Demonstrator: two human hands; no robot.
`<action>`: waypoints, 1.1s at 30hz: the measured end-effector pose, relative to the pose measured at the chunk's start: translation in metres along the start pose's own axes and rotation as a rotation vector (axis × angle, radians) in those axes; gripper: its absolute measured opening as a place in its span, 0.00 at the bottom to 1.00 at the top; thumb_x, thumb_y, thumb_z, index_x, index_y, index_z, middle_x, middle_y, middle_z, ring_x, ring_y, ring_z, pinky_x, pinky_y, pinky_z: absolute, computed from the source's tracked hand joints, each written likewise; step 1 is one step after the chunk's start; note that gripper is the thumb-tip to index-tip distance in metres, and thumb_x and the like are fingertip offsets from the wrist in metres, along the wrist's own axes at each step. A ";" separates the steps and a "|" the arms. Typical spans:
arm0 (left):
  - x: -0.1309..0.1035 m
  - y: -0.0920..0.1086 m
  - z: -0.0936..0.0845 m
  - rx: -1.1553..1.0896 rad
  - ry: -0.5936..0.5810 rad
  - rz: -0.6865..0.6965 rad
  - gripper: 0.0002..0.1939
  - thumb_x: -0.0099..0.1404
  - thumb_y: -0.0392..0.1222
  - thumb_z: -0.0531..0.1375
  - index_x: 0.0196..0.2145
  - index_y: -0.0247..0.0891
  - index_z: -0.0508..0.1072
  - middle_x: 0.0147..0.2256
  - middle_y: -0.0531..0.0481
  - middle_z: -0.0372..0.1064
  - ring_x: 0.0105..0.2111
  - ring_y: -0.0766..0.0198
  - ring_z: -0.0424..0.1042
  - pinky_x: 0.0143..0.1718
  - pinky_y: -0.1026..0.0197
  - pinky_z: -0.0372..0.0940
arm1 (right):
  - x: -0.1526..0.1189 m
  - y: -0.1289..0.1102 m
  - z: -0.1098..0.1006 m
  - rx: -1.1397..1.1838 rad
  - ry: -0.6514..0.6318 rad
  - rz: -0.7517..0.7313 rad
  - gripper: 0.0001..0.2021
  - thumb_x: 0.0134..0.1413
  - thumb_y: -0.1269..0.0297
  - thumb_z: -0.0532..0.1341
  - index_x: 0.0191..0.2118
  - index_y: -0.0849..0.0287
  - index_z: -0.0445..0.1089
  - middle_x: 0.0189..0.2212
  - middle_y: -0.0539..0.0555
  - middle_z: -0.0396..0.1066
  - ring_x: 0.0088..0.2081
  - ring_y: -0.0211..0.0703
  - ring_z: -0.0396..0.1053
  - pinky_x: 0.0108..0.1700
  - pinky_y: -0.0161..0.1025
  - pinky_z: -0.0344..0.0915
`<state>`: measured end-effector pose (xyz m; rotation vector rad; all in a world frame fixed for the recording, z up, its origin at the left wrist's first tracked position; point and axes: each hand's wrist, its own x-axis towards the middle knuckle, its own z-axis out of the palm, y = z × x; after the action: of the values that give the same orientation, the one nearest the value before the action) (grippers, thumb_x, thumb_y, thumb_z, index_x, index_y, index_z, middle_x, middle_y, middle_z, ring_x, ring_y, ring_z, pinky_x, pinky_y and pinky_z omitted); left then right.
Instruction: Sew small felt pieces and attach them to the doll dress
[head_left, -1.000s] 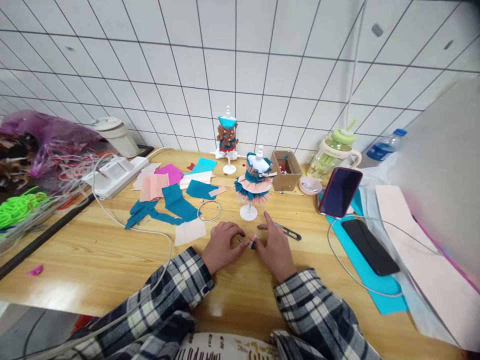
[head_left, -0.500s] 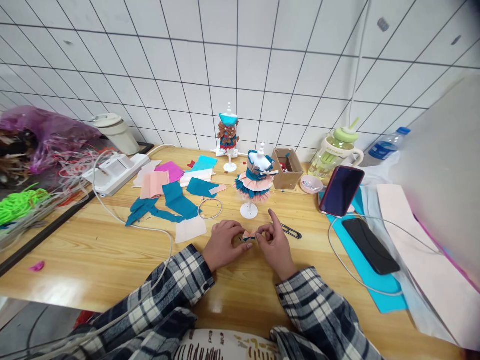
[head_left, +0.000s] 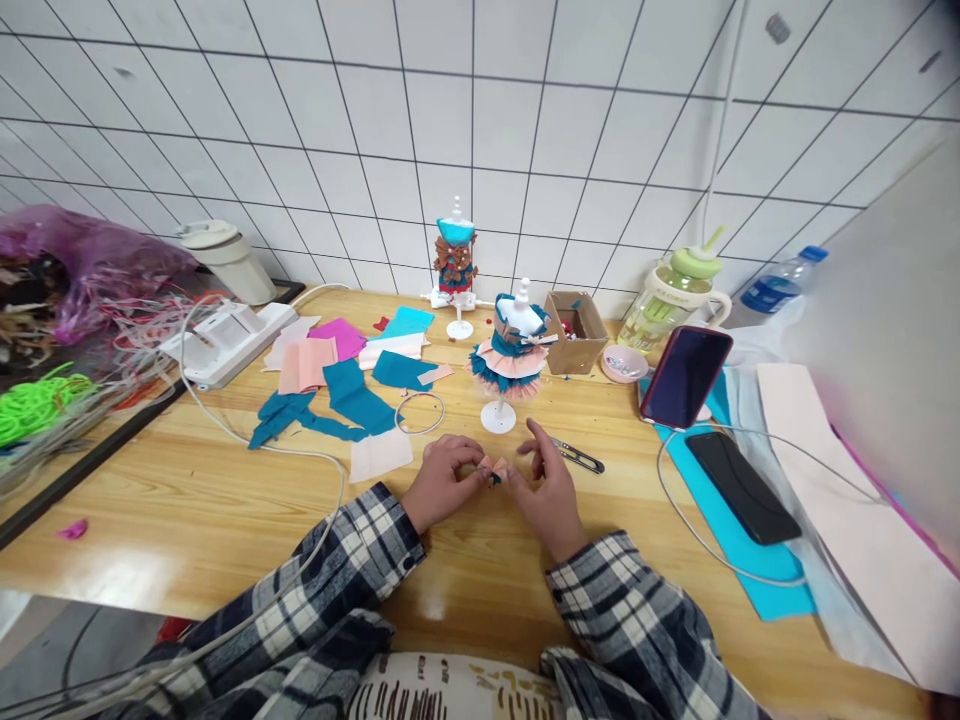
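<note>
A small pink and teal paper bow [head_left: 493, 468] is pinched between my two hands, just above the table. My left hand [head_left: 448, 482] closes thumb and fingers on its left side. On its right side, my right hand [head_left: 551, 490] grips with the thumb and bent fingers, while the index finger points up and away. Just beyond my hands stands a miniature dress form [head_left: 507, 360] in a ruffled teal and pink paper dress, on a white round base. Thread snips [head_left: 579, 456] lie right of my right hand.
Teal paper pieces [head_left: 360, 398], pink sheets [head_left: 307, 365] and a thin ring [head_left: 420, 412] lie left. A second dress form [head_left: 455, 262] stands behind, near a cardboard box [head_left: 576, 335]. Rightward are a bead dish [head_left: 624, 363], a propped phone [head_left: 686, 375], a flat phone [head_left: 742, 487] and cables.
The bow has turned and its pink folds now fan upward more visibly between my fingers. My hands have shifted only slightly; the view has tilted a little.
</note>
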<state>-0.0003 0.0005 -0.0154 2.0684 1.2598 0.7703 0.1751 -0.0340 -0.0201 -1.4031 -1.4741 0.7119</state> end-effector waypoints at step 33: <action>0.001 -0.001 -0.007 -0.220 -0.001 -0.024 0.14 0.62 0.49 0.57 0.27 0.38 0.75 0.34 0.48 0.72 0.38 0.60 0.69 0.44 0.57 0.61 | -0.008 -0.013 -0.006 -0.647 -0.003 -0.606 0.17 0.54 0.67 0.59 0.49 0.43 0.69 0.55 0.50 0.65 0.48 0.51 0.62 0.49 0.52 0.52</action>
<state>-0.0056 0.0033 -0.0112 1.8739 1.1422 0.8567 0.1742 -0.0449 -0.0080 -1.2776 -2.1006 -0.1659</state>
